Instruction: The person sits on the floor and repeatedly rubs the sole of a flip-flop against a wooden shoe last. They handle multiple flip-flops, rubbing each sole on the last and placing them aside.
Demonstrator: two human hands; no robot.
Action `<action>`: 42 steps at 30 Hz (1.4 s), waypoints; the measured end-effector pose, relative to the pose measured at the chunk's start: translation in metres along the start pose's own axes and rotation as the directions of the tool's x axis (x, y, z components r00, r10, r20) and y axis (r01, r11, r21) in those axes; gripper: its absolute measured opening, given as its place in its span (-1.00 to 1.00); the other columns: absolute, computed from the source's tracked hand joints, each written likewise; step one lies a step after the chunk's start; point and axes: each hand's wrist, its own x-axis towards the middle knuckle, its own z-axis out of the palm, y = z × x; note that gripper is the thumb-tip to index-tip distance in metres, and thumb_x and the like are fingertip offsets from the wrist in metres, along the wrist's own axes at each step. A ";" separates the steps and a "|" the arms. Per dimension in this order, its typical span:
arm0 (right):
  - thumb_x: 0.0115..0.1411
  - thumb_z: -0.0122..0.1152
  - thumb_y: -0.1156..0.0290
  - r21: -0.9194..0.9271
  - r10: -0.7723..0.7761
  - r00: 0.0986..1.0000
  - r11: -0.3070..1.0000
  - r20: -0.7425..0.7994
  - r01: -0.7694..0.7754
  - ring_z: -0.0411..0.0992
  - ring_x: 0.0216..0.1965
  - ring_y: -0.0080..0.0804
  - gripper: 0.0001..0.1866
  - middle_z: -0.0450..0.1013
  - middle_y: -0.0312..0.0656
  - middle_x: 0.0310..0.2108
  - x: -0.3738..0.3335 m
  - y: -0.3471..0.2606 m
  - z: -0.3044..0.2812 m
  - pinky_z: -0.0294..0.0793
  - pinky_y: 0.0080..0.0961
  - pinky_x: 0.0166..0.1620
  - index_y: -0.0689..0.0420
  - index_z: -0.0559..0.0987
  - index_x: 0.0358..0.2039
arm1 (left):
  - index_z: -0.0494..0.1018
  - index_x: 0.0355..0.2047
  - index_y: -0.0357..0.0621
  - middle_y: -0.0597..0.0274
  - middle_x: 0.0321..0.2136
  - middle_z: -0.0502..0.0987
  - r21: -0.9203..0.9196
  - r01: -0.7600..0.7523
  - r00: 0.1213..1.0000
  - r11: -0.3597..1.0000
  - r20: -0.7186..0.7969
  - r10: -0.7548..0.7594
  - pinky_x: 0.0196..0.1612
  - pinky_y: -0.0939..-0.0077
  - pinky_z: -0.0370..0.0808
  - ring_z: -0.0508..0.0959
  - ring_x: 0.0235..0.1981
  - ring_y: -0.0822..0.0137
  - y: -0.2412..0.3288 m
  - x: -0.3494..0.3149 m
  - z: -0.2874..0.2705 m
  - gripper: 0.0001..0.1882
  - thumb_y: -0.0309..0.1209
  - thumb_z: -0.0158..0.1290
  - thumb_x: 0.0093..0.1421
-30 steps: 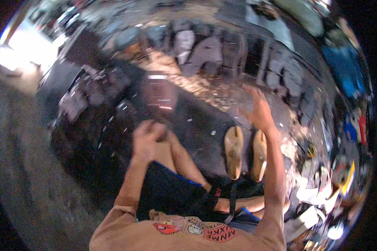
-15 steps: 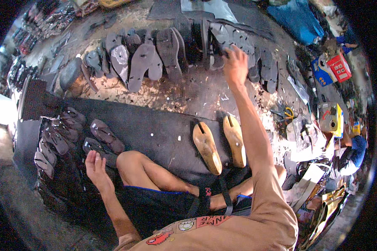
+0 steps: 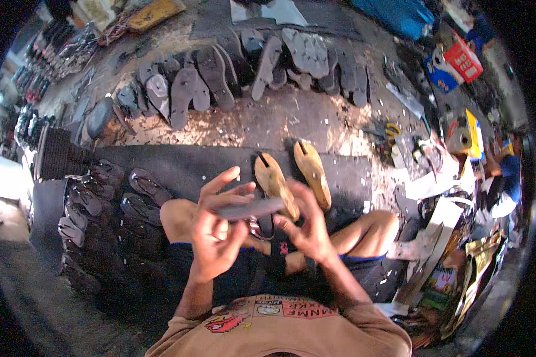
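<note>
Above my lap, a dark grey sandal sole (image 3: 251,208) is turned nearly edge-on between my two hands, slightly blurred. My left hand (image 3: 215,241) supports its left end, some fingers curled around it and others lifted. Its right end is gripped by my right hand (image 3: 309,229), thumb on the near side. A dark strap-like loop (image 3: 261,228) shows just under the sole; whether it is attached I cannot tell. Beyond my hands, two wooden shoe lasts (image 3: 311,172) with slotted ends lie side by side on a black mat (image 3: 214,163).
Loose grey soles (image 3: 184,89) stand in a row at the far side. Finished-looking dark sandals (image 3: 92,196) are gathered at my left. Yellow-handled scissors (image 3: 392,130), a yellow box (image 3: 471,135) and a red box (image 3: 462,62) lie to the right. A co-worker's arm (image 3: 493,166) shows farther right.
My right hand has come back from the row of soles to above my lap. My left hand has moved right and up to meet it, and a sole is now held between them.
</note>
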 end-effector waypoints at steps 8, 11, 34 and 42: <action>-0.11 0.43 0.63 -0.144 -0.502 0.860 0.848 0.092 0.511 0.60 0.11 0.01 -0.42 0.62 -0.01 0.03 -0.005 -0.073 -0.035 0.57 -0.13 0.21 0.24 0.64 0.03 | 0.04 0.41 -0.40 -0.05 0.01 0.70 0.358 -0.328 0.945 0.875 0.112 0.308 0.46 -0.14 0.28 0.55 0.29 -0.04 0.016 -0.017 0.036 0.04 -0.61 0.45 0.02; -0.11 0.44 0.63 -0.151 -0.531 0.846 0.834 0.042 0.531 0.61 0.09 0.01 -0.44 0.63 0.00 0.02 -0.011 -0.070 -0.037 0.58 -0.14 0.20 0.25 0.64 0.02 | -0.12 0.43 -0.26 -0.05 -0.02 0.71 0.346 -0.199 0.980 0.917 0.092 0.178 0.43 -0.03 0.34 0.58 0.26 -0.04 0.017 -0.016 0.037 0.15 -0.47 0.49 0.07; 0.11 0.50 0.36 -0.124 0.291 0.942 0.942 -0.168 -0.313 0.49 0.16 -0.26 -0.10 0.51 0.01 0.14 0.034 0.116 -0.067 0.47 -0.30 0.25 0.26 0.28 0.42 | 0.27 0.37 -0.22 -0.06 0.32 0.44 -0.807 0.337 0.794 0.485 -0.033 -0.606 0.42 -0.43 0.32 0.42 0.37 -0.12 -0.089 0.040 -0.026 -0.35 -0.16 0.08 0.37; 0.26 0.45 0.28 0.644 0.565 0.821 0.599 0.081 -0.476 0.65 -0.14 -0.24 -0.40 0.63 0.03 -0.07 -0.060 -0.010 -0.043 0.70 -0.26 -0.06 0.39 0.52 0.19 | 0.04 0.53 0.22 0.00 0.39 0.29 -0.367 -0.073 0.893 0.927 -0.438 -0.103 0.42 -0.52 0.27 0.36 0.41 -0.15 -0.088 0.029 -0.065 -0.20 -0.24 0.22 0.42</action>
